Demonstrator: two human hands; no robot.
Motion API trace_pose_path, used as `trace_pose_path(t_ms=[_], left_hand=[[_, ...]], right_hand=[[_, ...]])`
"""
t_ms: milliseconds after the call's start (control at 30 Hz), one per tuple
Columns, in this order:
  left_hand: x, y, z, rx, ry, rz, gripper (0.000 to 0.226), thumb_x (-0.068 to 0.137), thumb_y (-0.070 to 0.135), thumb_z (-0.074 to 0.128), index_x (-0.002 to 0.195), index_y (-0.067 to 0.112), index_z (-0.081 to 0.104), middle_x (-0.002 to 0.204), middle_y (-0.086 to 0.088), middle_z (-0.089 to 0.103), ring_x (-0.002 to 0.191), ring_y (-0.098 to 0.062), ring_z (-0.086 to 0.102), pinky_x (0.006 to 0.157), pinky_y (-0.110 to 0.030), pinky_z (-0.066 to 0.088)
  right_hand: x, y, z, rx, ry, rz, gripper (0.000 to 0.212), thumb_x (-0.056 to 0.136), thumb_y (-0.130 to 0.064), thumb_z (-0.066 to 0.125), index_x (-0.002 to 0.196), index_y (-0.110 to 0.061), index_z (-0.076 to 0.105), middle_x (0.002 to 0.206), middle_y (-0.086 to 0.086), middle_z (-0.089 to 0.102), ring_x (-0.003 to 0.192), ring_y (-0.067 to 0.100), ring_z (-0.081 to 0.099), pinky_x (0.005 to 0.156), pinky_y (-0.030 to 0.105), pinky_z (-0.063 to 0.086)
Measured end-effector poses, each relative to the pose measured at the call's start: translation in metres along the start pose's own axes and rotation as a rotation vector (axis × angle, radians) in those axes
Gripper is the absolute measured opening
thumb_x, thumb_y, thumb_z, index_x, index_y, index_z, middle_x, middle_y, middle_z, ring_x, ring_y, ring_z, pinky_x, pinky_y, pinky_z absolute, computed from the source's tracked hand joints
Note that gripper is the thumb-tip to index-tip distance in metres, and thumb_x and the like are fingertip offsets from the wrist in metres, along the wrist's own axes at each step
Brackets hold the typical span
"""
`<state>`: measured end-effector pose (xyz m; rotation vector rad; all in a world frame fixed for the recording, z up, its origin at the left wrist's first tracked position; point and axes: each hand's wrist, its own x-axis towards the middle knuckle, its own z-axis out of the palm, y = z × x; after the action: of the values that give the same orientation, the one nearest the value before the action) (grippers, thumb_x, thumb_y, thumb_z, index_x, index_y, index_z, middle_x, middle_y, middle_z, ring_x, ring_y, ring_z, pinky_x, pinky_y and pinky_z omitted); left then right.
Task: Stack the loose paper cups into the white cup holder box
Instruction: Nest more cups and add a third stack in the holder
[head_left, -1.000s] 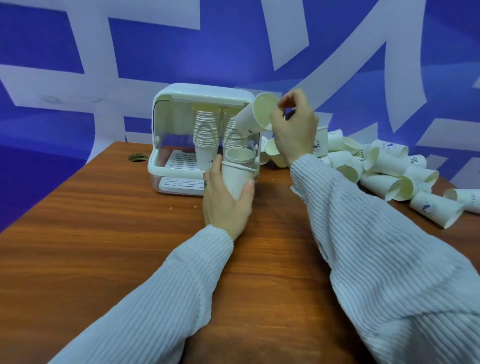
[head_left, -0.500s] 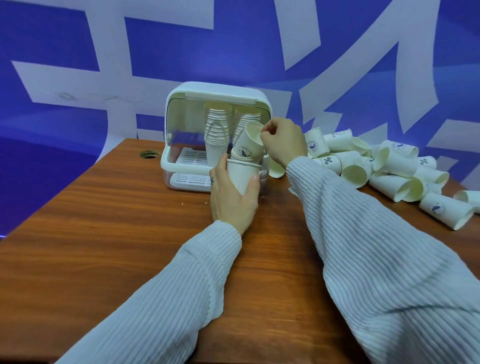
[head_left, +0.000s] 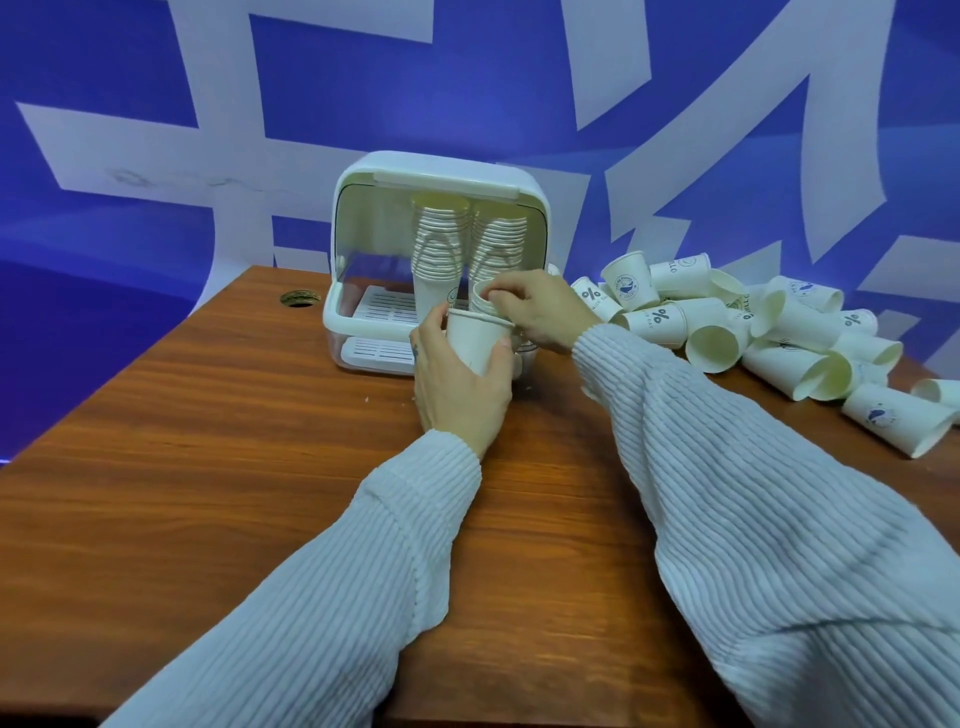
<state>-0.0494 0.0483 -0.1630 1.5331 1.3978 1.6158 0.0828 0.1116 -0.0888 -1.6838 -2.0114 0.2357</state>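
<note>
At far left of your wooden table (head_left: 208, 441), a round cable hole (head_left: 300, 298) sits near the back edge. Just right of it stands the white cup holder box (head_left: 358, 208), lid raised, front open toward you. Inside it are two tall columns of nested cups (head_left: 439, 249), long axis vertical; the flat ends seen at the top suggest mouths down, but you cannot confirm that. The slatted floor (head_left: 382, 304) to their left is bare. Your left hand (head_left: 457, 389) is wrapped around an upright paper cup (head_left: 475, 340), mouth up, long axis vertical, held just in front of the box opening. Your right hand (head_left: 535, 309) is narrowed, fingertips pinching the rim of a second cup (head_left: 480, 296), tilted slightly and sitting in the mouth of the held cup; how deep it sits is hidden. Further right, the loose cups (head_left: 779, 332) lie in a heap on their sides, mouths facing various ways, several toward you.
</note>
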Motion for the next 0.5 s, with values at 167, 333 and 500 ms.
trace_pose_path(t_ms=[167, 333, 500], left_hand=[[0.001, 0.003, -0.001, -0.022, 0.01, 0.015, 0.074, 0.089, 0.039, 0.074, 0.15, 0.023, 0.034, 0.141, 0.003, 0.044, 0.122, -0.017, 0.051, 0.094, -0.035, 0.047], [0.011, 0.009, -0.009, -0.069, 0.03, 0.05, 0.077, 0.093, 0.038, 0.073, 0.155, 0.021, 0.031, 0.147, 0.001, 0.041, 0.123, -0.006, 0.042, 0.097, -0.028, 0.041], [0.04, 0.026, -0.017, -0.159, 0.066, 0.108, 0.071, 0.091, 0.039, 0.076, 0.147, 0.019, 0.038, 0.14, 0.001, 0.049, 0.121, -0.009, 0.05, 0.093, -0.017, 0.044]], right_hand=[[0.007, -0.007, -0.009, -0.044, -0.076, 0.012, 0.023, 0.101, -0.028, 0.056, 0.114, -0.031, 0.075, 0.101, -0.007, 0.073, 0.094, 0.016, 0.066, 0.088, 0.037, 0.054], [0.003, -0.01, -0.011, 0.042, 0.019, -0.023, 0.026, 0.103, -0.022, 0.053, 0.117, -0.022, 0.075, 0.111, -0.004, 0.075, 0.103, 0.011, 0.064, 0.086, 0.022, 0.047], [-0.008, -0.002, -0.011, 0.28, 0.274, 0.061, 0.025, 0.1, -0.027, 0.054, 0.116, -0.026, 0.073, 0.099, -0.012, 0.075, 0.101, 0.007, 0.067, 0.095, 0.033, 0.052]])
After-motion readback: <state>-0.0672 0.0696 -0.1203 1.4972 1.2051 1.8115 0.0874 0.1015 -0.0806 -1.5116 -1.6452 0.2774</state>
